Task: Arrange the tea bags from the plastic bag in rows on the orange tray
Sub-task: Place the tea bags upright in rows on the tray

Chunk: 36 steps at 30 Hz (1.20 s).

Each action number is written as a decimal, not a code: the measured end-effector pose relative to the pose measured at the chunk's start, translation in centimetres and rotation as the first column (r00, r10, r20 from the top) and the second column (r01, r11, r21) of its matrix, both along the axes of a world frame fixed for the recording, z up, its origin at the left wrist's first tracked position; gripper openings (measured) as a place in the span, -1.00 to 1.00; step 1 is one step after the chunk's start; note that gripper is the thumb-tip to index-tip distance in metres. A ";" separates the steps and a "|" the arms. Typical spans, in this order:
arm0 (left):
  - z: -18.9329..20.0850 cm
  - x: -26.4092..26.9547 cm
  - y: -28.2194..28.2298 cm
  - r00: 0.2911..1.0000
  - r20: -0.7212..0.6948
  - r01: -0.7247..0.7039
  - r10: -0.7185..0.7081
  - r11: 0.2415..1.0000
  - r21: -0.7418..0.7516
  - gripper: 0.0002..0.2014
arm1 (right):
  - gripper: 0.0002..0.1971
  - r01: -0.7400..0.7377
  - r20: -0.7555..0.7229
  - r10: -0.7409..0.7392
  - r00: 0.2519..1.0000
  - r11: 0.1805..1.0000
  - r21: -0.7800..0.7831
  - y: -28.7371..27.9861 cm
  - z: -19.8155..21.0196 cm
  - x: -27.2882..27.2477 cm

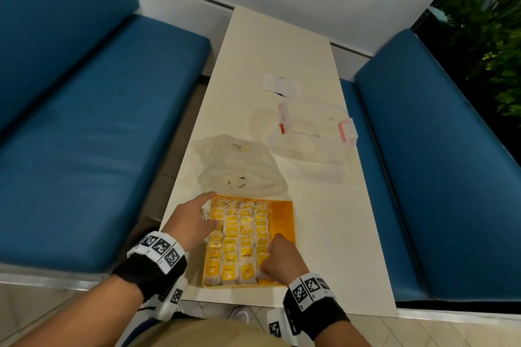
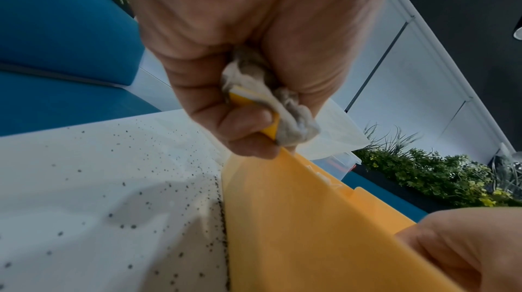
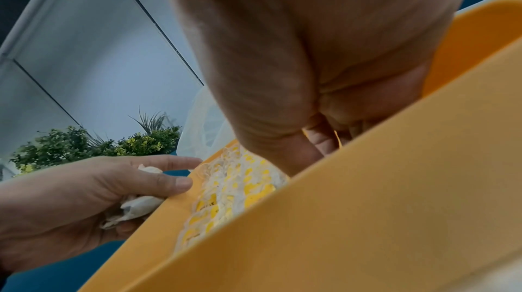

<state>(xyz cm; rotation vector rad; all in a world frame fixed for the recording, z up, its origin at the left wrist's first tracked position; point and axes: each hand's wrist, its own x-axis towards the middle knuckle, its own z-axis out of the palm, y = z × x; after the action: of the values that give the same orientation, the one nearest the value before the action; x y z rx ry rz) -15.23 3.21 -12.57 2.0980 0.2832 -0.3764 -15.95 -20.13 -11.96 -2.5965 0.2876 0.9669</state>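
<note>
Blue bench seats (image 1: 93, 110) flank a pale speckled table (image 1: 324, 222); at its near end the left hand (image 1: 189, 223) hovers over the left edge of the orange tray (image 1: 285, 215), fingers curled round a small bunch of tea bags (image 2: 271, 104) with yellow tags. Rows of tea bags (image 1: 242, 239) fill most of the tray, a bare strip left along its right side, and the crumpled plastic bag (image 1: 239, 166) lies just beyond the tray's far rim. Right hand (image 1: 282, 258) dips into the tray's near right corner, fingertips pinching a tea bag at the near end of the rightmost row, while a clear clip-lid container (image 1: 313, 132) sits farther back on the right.
</note>
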 end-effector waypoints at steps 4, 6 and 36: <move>0.4 0.0 0.0 1.000 -0.005 0.012 -0.012 1.000 -0.006 -0.30 | -0.46 0.021 0.046 -0.023 0.999 0.999 0.032 0.1 -0.7 0.0; 0.5 -0.1 0.2 1.000 -0.009 0.014 -0.014 1.000 -0.024 -0.28 | -0.44 0.009 0.046 -0.011 0.999 0.999 0.034 0.1 -0.7 0.0; 4.6 0.5 -3.4 0.864 -0.498 -0.468 0.072 0.482 -0.741 -0.87 | -0.86 -0.630 0.740 0.296 0.604 0.746 0.216 1.5 3.8 0.3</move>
<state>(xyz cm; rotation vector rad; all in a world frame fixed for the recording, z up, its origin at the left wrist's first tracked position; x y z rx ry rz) -14.71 -0.17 -7.99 0.9342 0.5518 -0.6057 -15.67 -18.58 -8.14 -2.3723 -0.7942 0.1069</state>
